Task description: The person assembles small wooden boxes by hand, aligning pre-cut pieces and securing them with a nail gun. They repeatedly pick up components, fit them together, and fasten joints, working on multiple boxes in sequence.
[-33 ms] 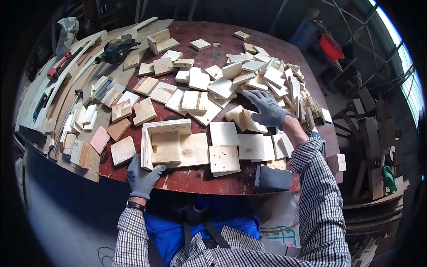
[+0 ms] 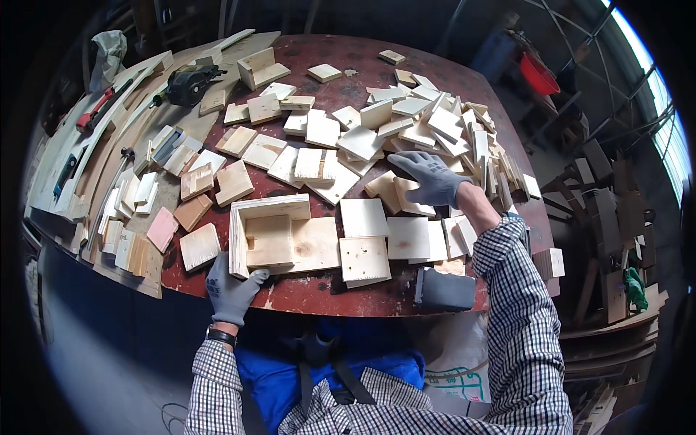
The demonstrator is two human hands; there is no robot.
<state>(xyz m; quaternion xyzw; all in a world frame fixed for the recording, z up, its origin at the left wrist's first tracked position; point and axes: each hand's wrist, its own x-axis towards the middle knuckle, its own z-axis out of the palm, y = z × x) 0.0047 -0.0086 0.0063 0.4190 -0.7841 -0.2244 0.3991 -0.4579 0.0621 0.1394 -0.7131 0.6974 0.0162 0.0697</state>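
My left hand (image 2: 230, 290), in a grey glove, grips the near left corner of a partly built wooden box (image 2: 237, 239) at the table's front edge. Its thumb lies along the near side; the other fingers are mostly hidden. The box has a left wall, a far wall and a small board (image 2: 268, 243) standing or lying inside, over a longer base board (image 2: 317, 243). My right hand (image 2: 431, 177), also gloved, reaches out with fingers stretched over the near side of a heap of square wooden pieces (image 2: 417, 134). Just below its palm lean two small boards (image 2: 395, 194).
Flat wood squares (image 2: 364, 217) lie right of the box, near a dark grey block (image 2: 445, 289). More scraps cover the red table (image 2: 304, 54). To the left are a black power tool (image 2: 190, 83), a red-handled tool (image 2: 94, 114) and a hammer (image 2: 128, 154).
My right hand has shifted slightly left over the wood pieces. My left hand keeps its hold on the box.
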